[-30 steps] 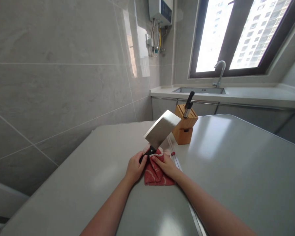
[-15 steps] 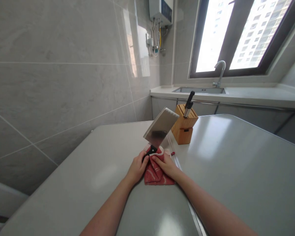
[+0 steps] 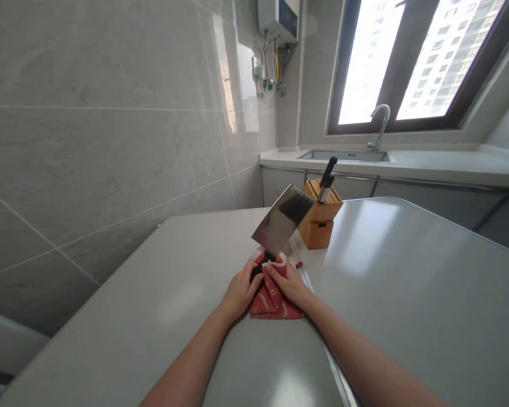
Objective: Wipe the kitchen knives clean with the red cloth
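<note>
A cleaver point(image 3: 283, 219) with a broad steel blade and black handle tilts up and away to the right over the table. My left hand point(image 3: 241, 287) is closed round its handle. In my right hand point(image 3: 289, 284) a red cloth point(image 3: 271, 299) with a white edge is pinched against the base of the handle, and the cloth hangs down to the tabletop between both hands. Just beyond the blade's right side stands a wooden knife block point(image 3: 319, 220) with black-handled tools in its slots. Some fingers are hidden behind the cloth.
The light grey table point(image 3: 398, 294) has a seam running lengthwise, with a small red piece point(image 3: 298, 264) beside it. Behind are a counter with a sink point(image 3: 348, 156), a faucet point(image 3: 382, 125) and a window. A tiled wall point(image 3: 110, 147) borders the left.
The cleaver has shifted slightly right and its blade has turned, so the reflection on it differs. Both hands and the cloth moved a little with it; the handle is more covered.
</note>
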